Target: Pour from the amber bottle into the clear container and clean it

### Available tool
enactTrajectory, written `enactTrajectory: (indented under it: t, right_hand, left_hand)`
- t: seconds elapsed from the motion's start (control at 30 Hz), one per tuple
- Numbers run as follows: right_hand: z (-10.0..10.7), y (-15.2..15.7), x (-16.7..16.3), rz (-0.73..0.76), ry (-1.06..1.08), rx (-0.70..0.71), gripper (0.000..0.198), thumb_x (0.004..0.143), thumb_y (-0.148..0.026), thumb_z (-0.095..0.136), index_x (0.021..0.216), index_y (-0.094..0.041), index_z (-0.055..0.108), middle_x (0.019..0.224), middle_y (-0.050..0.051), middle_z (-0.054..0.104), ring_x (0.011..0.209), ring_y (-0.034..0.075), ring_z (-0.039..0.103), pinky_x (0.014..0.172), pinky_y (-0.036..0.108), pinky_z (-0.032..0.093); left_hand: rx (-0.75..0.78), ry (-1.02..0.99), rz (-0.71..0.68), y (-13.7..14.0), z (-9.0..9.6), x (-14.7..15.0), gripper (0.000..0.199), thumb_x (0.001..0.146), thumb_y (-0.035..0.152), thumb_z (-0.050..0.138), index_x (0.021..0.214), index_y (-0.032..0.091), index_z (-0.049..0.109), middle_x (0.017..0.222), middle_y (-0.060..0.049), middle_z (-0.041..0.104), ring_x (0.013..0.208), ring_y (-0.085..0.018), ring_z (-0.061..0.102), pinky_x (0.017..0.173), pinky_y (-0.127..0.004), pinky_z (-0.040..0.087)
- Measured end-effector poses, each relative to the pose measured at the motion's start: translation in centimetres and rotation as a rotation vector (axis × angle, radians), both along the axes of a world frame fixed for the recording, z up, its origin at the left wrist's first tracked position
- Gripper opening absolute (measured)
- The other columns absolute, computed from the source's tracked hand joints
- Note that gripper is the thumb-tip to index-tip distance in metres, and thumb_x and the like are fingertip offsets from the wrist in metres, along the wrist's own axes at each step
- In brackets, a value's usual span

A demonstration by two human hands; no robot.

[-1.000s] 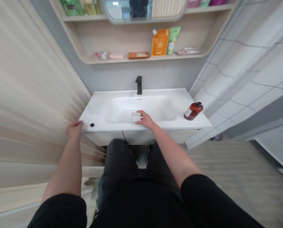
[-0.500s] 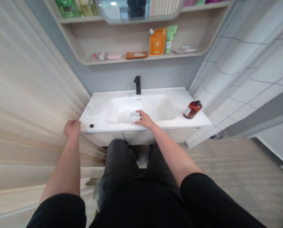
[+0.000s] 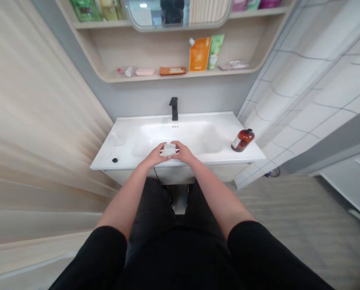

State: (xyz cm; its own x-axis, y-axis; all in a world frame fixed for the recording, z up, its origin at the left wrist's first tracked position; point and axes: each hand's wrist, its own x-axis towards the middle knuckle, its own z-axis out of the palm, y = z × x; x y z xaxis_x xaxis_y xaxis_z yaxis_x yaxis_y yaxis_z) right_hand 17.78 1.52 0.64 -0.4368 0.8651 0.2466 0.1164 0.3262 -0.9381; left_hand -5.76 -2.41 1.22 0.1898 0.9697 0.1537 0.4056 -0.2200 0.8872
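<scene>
A small clear box (image 3: 169, 149), see-through and roughly square, is held over the front of the white sink basin (image 3: 199, 139). My left hand (image 3: 154, 156) grips its left side, with the fingers curled against it. On the opposite side, my right hand (image 3: 184, 154) has its thumb and fingers closed on the box. What the box contains, if anything, is too small to make out.
A black faucet (image 3: 174, 109) rises behind the basin. An amber bottle (image 3: 243, 140) leans at the counter's right, and a black round stopper (image 3: 115, 160) lies at its left. The shelf (image 3: 143, 79) above carries an orange pouch (image 3: 199, 54). A curtain (image 3: 47, 121) hangs at left.
My left hand has come from the curtain beside the counter's left edge to the box and taken hold of its left side. My right hand has kept its grip over the basin.
</scene>
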Motion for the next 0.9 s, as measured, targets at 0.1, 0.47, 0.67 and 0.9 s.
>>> enactTrajectory:
  t: [0.1, 0.47, 0.67, 0.9]
  right_hand:
    - [0.0, 0.1, -0.1, -0.006, 0.017, -0.012, 0.090, 0.058, -0.052, 0.107, 0.138, -0.025, 0.072, 0.129, 0.009, 0.079, 0.108, 0.029, 0.075, 0.095, 0.044, 0.066]
    - [1.4, -0.9, -0.2, -0.171, 0.006, -0.048, 0.113, 0.076, -0.059, 0.100, 0.173, -0.029, 0.050, 0.159, 0.018, 0.067, 0.135, 0.036, 0.069, 0.114, 0.053, 0.060]
    - [1.1, -4.3, 4.7, -0.617, 0.049, 0.195, 0.058, 0.099, -0.060, 0.068, 0.144, -0.024, 0.067, 0.127, 0.015, 0.074, 0.122, 0.034, 0.070, 0.110, 0.052, 0.060]
    - [1.0, -5.1, 19.9, -1.272, -0.094, 0.357, 0.066, 0.093, -0.058, 0.071, 0.148, -0.024, 0.057, 0.137, 0.017, 0.063, 0.129, 0.038, 0.065, 0.119, 0.064, 0.055]
  left_hand:
    - [-0.045, -0.123, -0.053, 0.9, -0.2, 0.8, 0.093, 0.065, 0.043, 0.103, 0.146, 0.020, 0.064, 0.140, -0.015, 0.078, 0.126, -0.034, 0.076, 0.114, -0.052, 0.061]
    - [-0.069, -0.357, -0.018, 1.0, 0.0, 1.0, 0.086, 0.053, 0.033, 0.112, 0.127, 0.023, 0.068, 0.120, -0.007, 0.082, 0.108, -0.028, 0.078, 0.107, -0.048, 0.063]
    - [-0.093, -0.442, -0.004, 0.9, 0.2, 0.6, 0.086, 0.053, 0.035, 0.113, 0.125, 0.023, 0.067, 0.129, -0.010, 0.081, 0.118, -0.030, 0.078, 0.116, -0.055, 0.061]
    - [-0.074, -0.496, 0.040, 1.0, -0.1, 0.2, 0.085, 0.056, 0.037, 0.112, 0.125, 0.022, 0.066, 0.129, -0.009, 0.079, 0.120, -0.029, 0.077, 0.120, -0.055, 0.059]
